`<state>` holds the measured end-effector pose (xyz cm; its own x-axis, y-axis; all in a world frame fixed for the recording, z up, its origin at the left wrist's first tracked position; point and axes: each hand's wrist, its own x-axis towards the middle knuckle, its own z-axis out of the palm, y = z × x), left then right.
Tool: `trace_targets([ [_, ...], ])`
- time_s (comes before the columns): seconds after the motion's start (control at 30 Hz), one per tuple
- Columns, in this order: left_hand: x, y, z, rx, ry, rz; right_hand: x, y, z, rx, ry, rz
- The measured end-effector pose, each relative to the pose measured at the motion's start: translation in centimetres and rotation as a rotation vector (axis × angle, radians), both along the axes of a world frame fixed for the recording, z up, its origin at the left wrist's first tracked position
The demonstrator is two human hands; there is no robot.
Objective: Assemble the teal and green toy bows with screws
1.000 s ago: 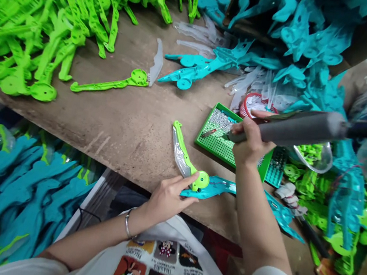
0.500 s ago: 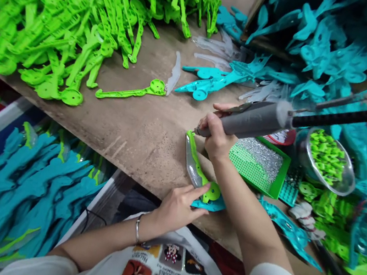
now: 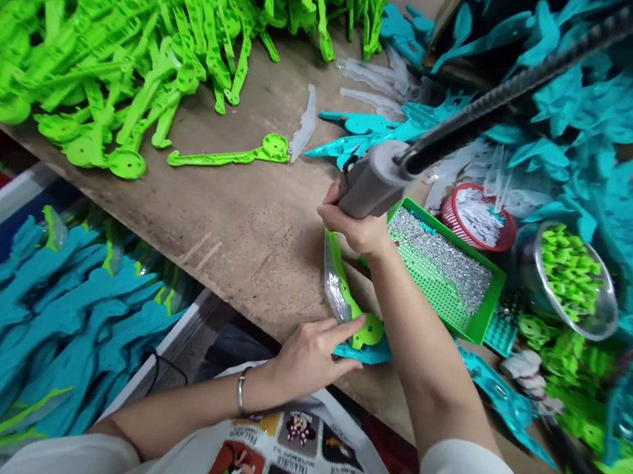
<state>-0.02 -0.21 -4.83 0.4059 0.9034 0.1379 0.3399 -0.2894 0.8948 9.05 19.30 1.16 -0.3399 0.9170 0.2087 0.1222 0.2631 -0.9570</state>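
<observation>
My right hand (image 3: 354, 227) is wrapped round a grey electric screwdriver (image 3: 379, 179), which stands nearly upright over the far end of a plastic part. Its tip is hidden behind my fingers. The part is a long lime-green piece (image 3: 369, 332) with a clear blade-like strip (image 3: 334, 284) along its left side and a turquoise piece (image 3: 373, 354) beneath its round end. My left hand (image 3: 310, 352) holds that near end against the bench, with the index finger on the green piece and the thumb at the turquoise edge.
A green tray (image 3: 488, 312) of small metal screws stands right of my hand, beside a red basket (image 3: 448, 218) and a metal bowl (image 3: 609, 319) of green pieces. Heaped green parts (image 3: 98, 58) cover the bench's back left. Turquoise assemblies (image 3: 40, 313) fill a bin at lower left.
The screwdriver has swung from a low slant to nearly upright, and its cable now rises steeply. My right hand has shifted slightly left. My left hand and the part keep their places.
</observation>
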Motion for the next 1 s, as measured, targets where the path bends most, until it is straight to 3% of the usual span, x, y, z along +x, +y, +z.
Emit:
trace_targets([
  [0.1, 0.1, 0.1, -0.2, 0.005, 0.004, 0.007, -0.5, -0.2, -0.4, 0.019, 0.073, -0.059],
  [0.2, 0.0, 0.2, -0.3, -0.002, -0.003, 0.017, -0.7, -1.4, -0.4, 0.048, 0.205, -0.307],
  [0.33, -0.4, 0.2, 0.2, 0.062, 0.051, 0.013, 1.3, -4.2, 1.4, 0.095, 0.256, -0.594],
  [0.53, -0.4, 0.8, 3.1, 0.404, 0.498, 0.025, 7.0, -9.5, 3.1, 0.069, 0.237, -0.590],
  [0.63, 1.2, 1.8, 3.9, 0.520, 0.557, -0.108, 9.3, -11.3, 2.6, 0.051, 0.133, -0.631],
  [0.7, 2.3, 2.4, 3.8, 0.549, 0.581, -0.226, 10.5, -12.2, 2.4, 0.056, 0.003, -0.658],
  [0.8, 3.0, 2.9, 3.1, 0.573, 0.642, -0.288, 12.5, -14.1, 2.7, 0.124, -0.250, -0.641],
  [0.9, 1.7, 3.4, 2.7, 0.637, 0.672, -0.294, 15.5, -17.5, 3.7, 0.129, -0.461, -0.643],
  [1.0, -1.0, 4.5, 2.6, 0.700, 0.659, -0.283, 19.3, -21.7, 4.8, 0.006, -0.633, -0.783],
])
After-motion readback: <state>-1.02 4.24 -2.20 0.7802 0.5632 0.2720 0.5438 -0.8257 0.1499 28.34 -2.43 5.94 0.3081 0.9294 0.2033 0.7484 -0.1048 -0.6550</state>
